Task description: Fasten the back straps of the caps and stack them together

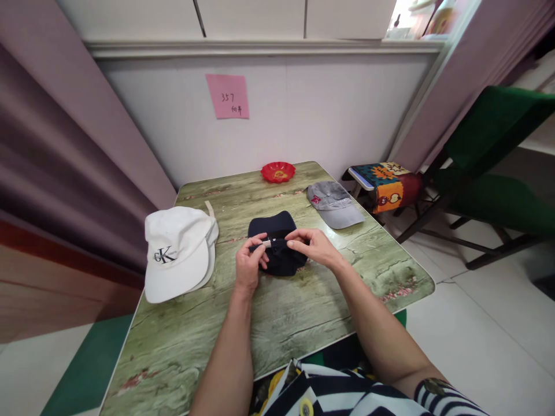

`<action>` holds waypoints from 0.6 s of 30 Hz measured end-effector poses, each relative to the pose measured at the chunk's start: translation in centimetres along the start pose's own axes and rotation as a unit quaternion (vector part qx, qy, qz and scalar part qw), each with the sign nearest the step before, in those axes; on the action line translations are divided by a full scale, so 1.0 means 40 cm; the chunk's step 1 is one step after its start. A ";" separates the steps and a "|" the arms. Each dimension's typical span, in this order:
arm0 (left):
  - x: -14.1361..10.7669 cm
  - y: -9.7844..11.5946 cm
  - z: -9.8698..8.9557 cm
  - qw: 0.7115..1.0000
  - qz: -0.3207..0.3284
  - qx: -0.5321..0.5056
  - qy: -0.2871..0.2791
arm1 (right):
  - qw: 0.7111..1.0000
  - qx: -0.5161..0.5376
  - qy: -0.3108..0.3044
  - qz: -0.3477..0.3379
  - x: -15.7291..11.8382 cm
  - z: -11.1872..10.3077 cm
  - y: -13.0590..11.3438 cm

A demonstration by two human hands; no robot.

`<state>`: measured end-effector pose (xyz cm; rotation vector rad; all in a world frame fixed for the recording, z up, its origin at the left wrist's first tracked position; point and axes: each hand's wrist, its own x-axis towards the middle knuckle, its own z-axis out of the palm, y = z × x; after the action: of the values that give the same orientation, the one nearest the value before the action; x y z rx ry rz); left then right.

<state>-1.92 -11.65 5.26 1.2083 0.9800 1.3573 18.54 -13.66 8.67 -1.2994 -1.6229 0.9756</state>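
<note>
A dark navy baseball cap [277, 263] lies on the table in front of me, its brim pointing away. Across its back opening runs an adjustment strap with a pale metal-looking buckle [267, 244]. My left hand [249, 263] pinches the strap at the buckle's left side between thumb and fingers. With thumb and forefinger, my right hand [314, 245] grips the strap's right part. On the left sit white caps [177, 248], seemingly stacked, the upper one lettered CK. A grey cap [332, 202] with a red emblem rests at the right edge.
The green wood-patterned table [303, 323] stands against a white wall. At its far edge is a red scalloped dish [278, 172]. A pink paper note [228, 97] hangs on the wall. To the right are a cloth-covered stool [392, 188] and a green chair [489, 196].
</note>
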 end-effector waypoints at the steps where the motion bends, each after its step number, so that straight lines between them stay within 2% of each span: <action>1: -0.001 0.004 0.000 1.000 -0.010 -0.016 -0.011 | 1.000 0.004 -0.016 0.005 -0.004 -0.008 -0.002; 5: -0.004 0.024 -0.004 0.998 -0.018 -0.042 -0.048 | 0.999 0.034 -0.027 0.010 -0.008 -0.018 -0.003; 10: -0.003 0.033 -0.015 0.993 -0.027 -0.048 -0.102 | 0.998 0.057 -0.005 0.002 0.002 -0.002 -0.003; 18: 0.005 0.026 -0.021 0.994 -0.032 -0.069 -0.079 | 0.997 0.051 0.050 -0.017 0.009 -0.001 0.009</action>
<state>-2.92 -11.54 6.19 1.1515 0.7939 1.2389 18.66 -13.23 8.42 -1.2279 -1.4948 0.9449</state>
